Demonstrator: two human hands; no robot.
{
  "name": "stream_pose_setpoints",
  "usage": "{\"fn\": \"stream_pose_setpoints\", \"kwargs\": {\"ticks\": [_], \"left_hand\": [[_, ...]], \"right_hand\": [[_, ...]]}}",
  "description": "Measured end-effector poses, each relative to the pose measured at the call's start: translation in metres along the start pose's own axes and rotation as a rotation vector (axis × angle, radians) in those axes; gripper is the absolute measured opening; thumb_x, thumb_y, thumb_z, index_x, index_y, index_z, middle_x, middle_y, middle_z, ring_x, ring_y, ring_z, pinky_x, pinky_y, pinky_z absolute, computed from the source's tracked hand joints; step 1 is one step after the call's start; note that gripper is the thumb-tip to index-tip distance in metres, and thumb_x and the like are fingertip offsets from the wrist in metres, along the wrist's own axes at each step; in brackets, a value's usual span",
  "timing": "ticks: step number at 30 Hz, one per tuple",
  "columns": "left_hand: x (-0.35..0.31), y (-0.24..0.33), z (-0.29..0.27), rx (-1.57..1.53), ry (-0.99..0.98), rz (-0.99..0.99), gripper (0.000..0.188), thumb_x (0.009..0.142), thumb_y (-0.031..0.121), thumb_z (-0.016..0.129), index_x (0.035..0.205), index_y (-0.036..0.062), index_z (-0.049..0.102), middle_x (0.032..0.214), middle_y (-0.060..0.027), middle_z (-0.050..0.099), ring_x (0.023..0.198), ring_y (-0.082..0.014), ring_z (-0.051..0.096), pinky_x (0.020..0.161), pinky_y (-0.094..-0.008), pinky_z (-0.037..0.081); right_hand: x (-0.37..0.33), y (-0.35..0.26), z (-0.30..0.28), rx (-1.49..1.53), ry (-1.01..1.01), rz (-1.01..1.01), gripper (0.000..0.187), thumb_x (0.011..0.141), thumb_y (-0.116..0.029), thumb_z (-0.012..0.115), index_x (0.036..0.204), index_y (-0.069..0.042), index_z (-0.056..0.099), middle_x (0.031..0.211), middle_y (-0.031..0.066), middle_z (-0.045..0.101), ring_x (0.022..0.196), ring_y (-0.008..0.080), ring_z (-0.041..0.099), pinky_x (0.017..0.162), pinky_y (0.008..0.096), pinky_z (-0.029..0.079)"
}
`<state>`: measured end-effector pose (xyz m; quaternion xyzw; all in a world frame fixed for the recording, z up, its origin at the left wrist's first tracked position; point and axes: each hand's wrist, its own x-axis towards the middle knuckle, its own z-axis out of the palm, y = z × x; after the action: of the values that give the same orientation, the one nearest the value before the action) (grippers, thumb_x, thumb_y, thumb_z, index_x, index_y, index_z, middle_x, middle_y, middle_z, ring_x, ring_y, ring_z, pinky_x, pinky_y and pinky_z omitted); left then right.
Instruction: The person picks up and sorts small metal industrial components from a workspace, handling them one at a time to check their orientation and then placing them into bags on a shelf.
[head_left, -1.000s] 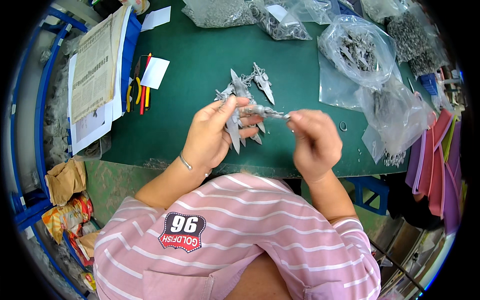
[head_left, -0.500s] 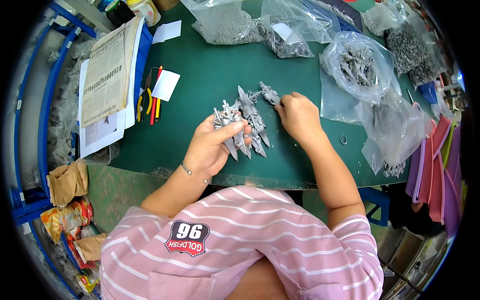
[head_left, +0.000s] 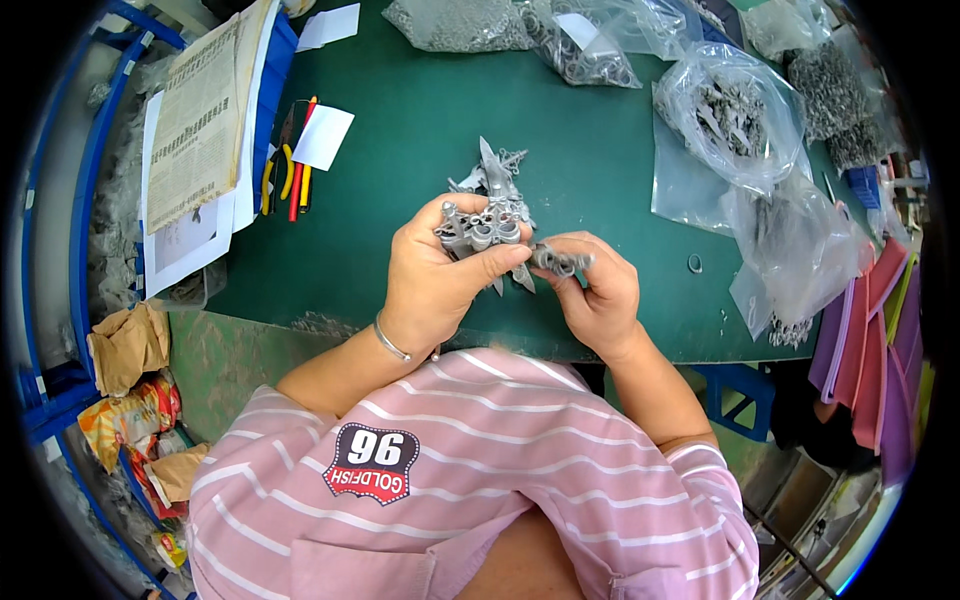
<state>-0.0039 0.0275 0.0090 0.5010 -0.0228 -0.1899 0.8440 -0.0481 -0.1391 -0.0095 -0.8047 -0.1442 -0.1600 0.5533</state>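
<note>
One left hand (head_left: 440, 260) and one right hand (head_left: 606, 295) make two, with one bracelet (head_left: 391, 343). The metal pieces (head_left: 493, 172) number more than three, but overlap too much for an exact count. On one table (head_left: 400, 120) lie one loose ring (head_left: 695, 263), one pair of pliers (head_left: 288, 172), two sticks, one red stick (head_left: 296, 195) and one yellow stick (head_left: 306, 190), and at least five clear bags (head_left: 460, 25). White cards (head_left: 325, 138) come to three, one of them at a bag. There are two brown paper bags (head_left: 130, 348), one newspaper (head_left: 200, 120) and one stool (head_left: 742, 395).
</note>
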Motion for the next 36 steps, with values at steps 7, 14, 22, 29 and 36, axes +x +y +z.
{"fn": "stream_pose_setpoints", "kwargs": {"ticks": [7,14,22,29,36], "left_hand": [[-0.006,0.001,0.006,0.068,-0.059,-0.009,0.034,0.074,-0.004,0.071,0.102,-0.0030,0.052,0.092,-0.0111,0.065,0.081,-0.0134,0.063,0.071,-0.0247,0.053],[-0.002,-0.003,0.003,-0.103,-0.004,-0.107,0.035,0.074,-0.006,0.069,0.105,-0.0031,0.050,0.093,-0.0122,0.064,0.083,-0.0164,0.064,0.073,-0.0266,0.053],[-0.002,-0.005,0.001,-0.133,-0.026,-0.076,0.037,0.075,-0.007,0.067,0.107,-0.0017,0.048,0.093,-0.0132,0.064,0.083,-0.0173,0.064,0.074,-0.0273,0.053],[-0.002,-0.006,-0.003,-0.148,-0.009,-0.090,0.039,0.076,0.000,0.069,0.108,0.0024,0.048,0.094,-0.0135,0.062,0.085,-0.0194,0.061,0.074,-0.0297,0.051],[-0.003,0.000,0.006,-0.051,0.001,-0.052,0.043,0.071,-0.004,0.072,0.107,-0.0022,0.048,0.093,-0.0123,0.063,0.077,-0.0148,0.063,0.065,-0.0253,0.052]], "right_hand": [[0.006,-0.009,-0.002,-0.025,0.035,0.000,0.028,0.066,0.013,0.057,0.091,0.000,0.059,0.092,0.0132,0.064,0.081,0.0281,0.062,0.070,0.0330,0.050],[-0.004,-0.008,-0.003,0.058,0.000,0.207,0.024,0.069,0.005,0.066,0.091,-0.001,0.059,0.081,0.0107,0.061,0.063,0.0233,0.057,0.056,0.0293,0.045],[0.003,-0.010,-0.003,-0.241,0.085,-0.108,0.024,0.066,0.005,0.068,0.087,-0.002,0.060,0.072,0.0096,0.060,0.059,0.0245,0.054,0.052,0.0317,0.044],[0.003,-0.007,-0.004,-0.335,0.116,-0.214,0.027,0.062,0.004,0.069,0.086,-0.004,0.060,0.074,0.0073,0.061,0.059,0.0243,0.055,0.051,0.0328,0.043],[0.005,-0.013,-0.008,-0.585,0.118,-0.234,0.027,0.061,-0.001,0.069,0.086,-0.006,0.062,0.074,0.0018,0.060,0.066,0.0212,0.055,0.062,0.0328,0.038]]}}
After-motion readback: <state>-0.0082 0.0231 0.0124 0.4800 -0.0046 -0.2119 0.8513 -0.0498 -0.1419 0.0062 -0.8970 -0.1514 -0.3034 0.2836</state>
